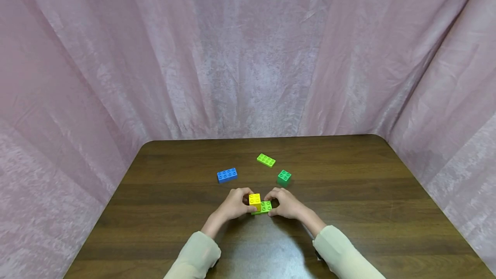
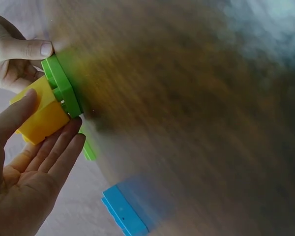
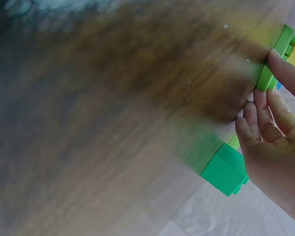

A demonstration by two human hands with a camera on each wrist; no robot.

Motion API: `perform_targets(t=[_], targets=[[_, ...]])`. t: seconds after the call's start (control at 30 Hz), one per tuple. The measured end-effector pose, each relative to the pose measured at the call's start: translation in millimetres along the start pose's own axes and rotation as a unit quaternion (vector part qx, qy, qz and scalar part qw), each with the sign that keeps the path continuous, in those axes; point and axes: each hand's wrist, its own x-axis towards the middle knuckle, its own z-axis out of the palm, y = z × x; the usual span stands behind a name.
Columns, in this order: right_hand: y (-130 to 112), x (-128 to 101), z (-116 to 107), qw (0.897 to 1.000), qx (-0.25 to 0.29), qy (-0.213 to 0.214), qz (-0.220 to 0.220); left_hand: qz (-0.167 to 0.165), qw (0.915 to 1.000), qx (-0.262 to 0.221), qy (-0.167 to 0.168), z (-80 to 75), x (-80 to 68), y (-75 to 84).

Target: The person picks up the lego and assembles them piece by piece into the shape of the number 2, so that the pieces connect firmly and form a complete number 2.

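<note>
My left hand (image 1: 234,205) pinches a yellow building brick (image 1: 254,200) between thumb and fingers. That brick sits over the left part of a light green flat building brick (image 1: 265,207), and I cannot tell whether it is fully pressed on. My right hand (image 1: 287,204) holds the flat brick's right end, its thumb (image 3: 283,69) on the near side and fingertips on the far side. In the left wrist view, the yellow brick (image 2: 41,116) stands against the studded side of the green one (image 2: 61,86).
Beyond the hands, a blue brick (image 1: 227,175) lies to the left and a dark green brick (image 1: 284,178) to the right. Another light green flat brick (image 1: 266,160) lies farther back on the wooden table (image 1: 174,218). Pink curtains (image 1: 252,55) hang around the table.
</note>
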Motion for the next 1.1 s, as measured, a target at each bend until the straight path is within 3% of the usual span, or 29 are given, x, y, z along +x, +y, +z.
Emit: perform_targets(t=[0.67, 1.1], targets=[[-0.5, 1.3, -0.2, 1.0, -0.003, 0.007, -0.003, 0.005, 1.0, 0.006, 0.006, 2.6, -0.6, -4.8], [-5.8, 2.8, -1.1, 0.999, 0.021, 0.014, 0.033, 0.027, 0.9994, 0.012, 0.017, 4.3, -2.3, -5.2]])
